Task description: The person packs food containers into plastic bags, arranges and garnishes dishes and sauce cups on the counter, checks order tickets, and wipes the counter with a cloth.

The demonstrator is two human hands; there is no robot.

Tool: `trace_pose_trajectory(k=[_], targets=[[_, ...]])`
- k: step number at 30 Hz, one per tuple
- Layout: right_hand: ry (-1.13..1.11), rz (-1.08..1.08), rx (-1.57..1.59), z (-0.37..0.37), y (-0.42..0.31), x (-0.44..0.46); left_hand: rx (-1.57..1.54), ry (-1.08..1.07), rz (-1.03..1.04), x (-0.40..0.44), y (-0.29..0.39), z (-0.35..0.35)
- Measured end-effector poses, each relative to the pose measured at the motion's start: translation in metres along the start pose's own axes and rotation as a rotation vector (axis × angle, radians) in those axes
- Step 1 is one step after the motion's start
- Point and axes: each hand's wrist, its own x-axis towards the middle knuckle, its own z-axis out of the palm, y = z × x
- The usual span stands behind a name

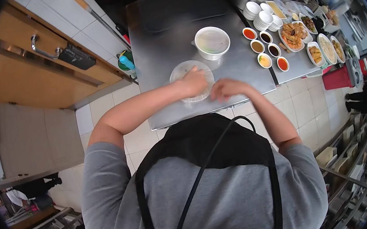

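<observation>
In the upper left of the frame, a wooden cabinet (16, 40) is standing beside the steel table (153, 63). Near the centre, a round see-through plastic piece (179, 73) is lying on the table towards its near edge. The left hand (195, 82) is resting on it with bent fingers; whether they are gripping it or only pressing, I cannot tell. Just above and to the right, the white bowl (214, 57) is standing upright, apart from both hands. To the right of the plastic piece, the right hand (227, 88) is hovering near the table edge, fingers loosely bent and nothing visibly held, though blur is leaving its exact state uncertain.

In the upper right, six sauce cups (258, 52) are standing filled, and food dishes (293, 48) are holding portions beside stacked white cups (251, 12). So the sauces and dishes are looking ready, while the handling of the plastic piece is looking unfinished.

The left hand is hiding part of the plastic piece, so whether it is one lid, a stack or a shallow container is staying unclear. Glare is blurring the bowl's pale top: contents or a cover, I cannot say. The far right shelves are fading into the dark rim.
</observation>
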Motion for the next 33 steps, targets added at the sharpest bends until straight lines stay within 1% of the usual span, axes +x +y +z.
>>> trace_pose_trajectory(k=[1, 2, 3, 4, 5, 6, 8, 9, 11, 12, 14, 15, 17, 18, 20, 21, 23, 24, 25, 26, 27, 28, 30, 32, 33], targets=[[0.161, 0.033, -0.159, -0.019, -0.002, 0.000, 0.111, 0.030, 0.020, -0.001, 0.006, 0.001], [0.324, 0.062, -0.317, -0.036, -0.012, 0.002, 0.114, 0.114, -0.049, 0.004, 0.010, 0.019], [0.462, 0.006, -0.416, -0.046, -0.026, 0.013, 0.112, 0.114, -0.059, 0.006, 0.016, 0.026], [0.603, -0.052, -0.512, -0.049, -0.045, 0.025, 0.323, 0.124, -0.114, 0.009, 0.023, 0.032], [0.513, -0.074, -0.565, -0.044, -0.070, 0.032, 0.535, 0.132, -0.168, 0.011, 0.030, 0.035], [0.424, -0.095, -0.617, -0.038, -0.091, 0.041, 0.536, 0.133, -0.173, 0.013, 0.034, 0.037], [0.052, -0.334, -0.757, -0.028, -0.074, 0.087, 0.709, 0.104, -0.275, 0.014, 0.041, 0.039], [0.050, -0.337, -0.759, -0.018, -0.083, 0.091, 0.711, 0.103, -0.278, 0.015, 0.044, 0.042], [-0.078, -0.062, -0.806, -0.003, -0.103, 0.091, 0.641, 0.115, -0.365, 0.014, 0.044, 0.046], [-0.079, -0.064, -0.807, -0.004, -0.105, 0.092, 0.618, 0.119, -0.394, 0.012, 0.045, 0.046], [-0.035, 0.013, -0.763, -0.012, -0.107, 0.093, 0.660, 0.072, -0.316, 0.007, 0.043, 0.046], [-0.032, 0.017, -0.763, -0.018, -0.096, 0.096, 0.660, 0.075, -0.313, 0.000, 0.044, 0.039], [0.097, -0.129, -0.455, -0.034, -0.061, 0.099, 0.455, 0.180, -0.301, -0.022, 0.041, 0.020], [0.100, -0.127, -0.454, -0.035, -0.054, 0.094, 0.456, 0.181, -0.298, -0.030, 0.036, 0.021], [0.254, -0.179, -0.193, -0.033, -0.041, 0.081, -0.229, 0.678, -0.271, -0.043, 0.022, 0.022], [0.259, -0.176, -0.188, -0.029, -0.028, 0.081, -0.231, 0.675, -0.264, -0.047, 0.017, 0.023], [0.402, -0.327, -0.016, -0.019, 0.003, 0.087, -0.883, 0.706, -0.374, -0.049, 0.011, 0.025], [0.433, -0.303, 0.038, -0.014, 0.006, 0.081, -0.885, 0.702, -0.365, -0.047, 0.010, 0.029], [0.442, -0.299, 0.039, -0.007, 0.008, 0.077, -1.326, 0.718, -0.416, -0.044, 0.009, 0.032], [0.520, -0.339, 0.111, 0.000, 0.010, 0.075, -1.769, 0.706, -0.462, -0.041, 0.007, 0.036], [0.598, -0.379, 0.186, 0.006, 0.011, 0.074, -1.770, 0.697, -0.457, -0.039, 0.007, 0.036], [0.605, -0.377, 0.190, 0.011, 0.013, 0.073, -1.789, 0.726, -0.486, -0.038, 0.007, 0.036], [0.699, -0.344, 0.168, 0.018, 0.012, 0.072, -1.805, 0.749, -0.513, -0.037, 0.007, 0.035], [0.713, -0.332, 0.135, 0.018, 0.008, 0.069, -1.685, 0.708, -0.638, -0.035, 0.007, 0.033], [0.722, -0.323, 0.098, 0.017, 0.007, 0.068, -1.683, 0.706, -0.634, -0.035, 0.006, 0.034]])
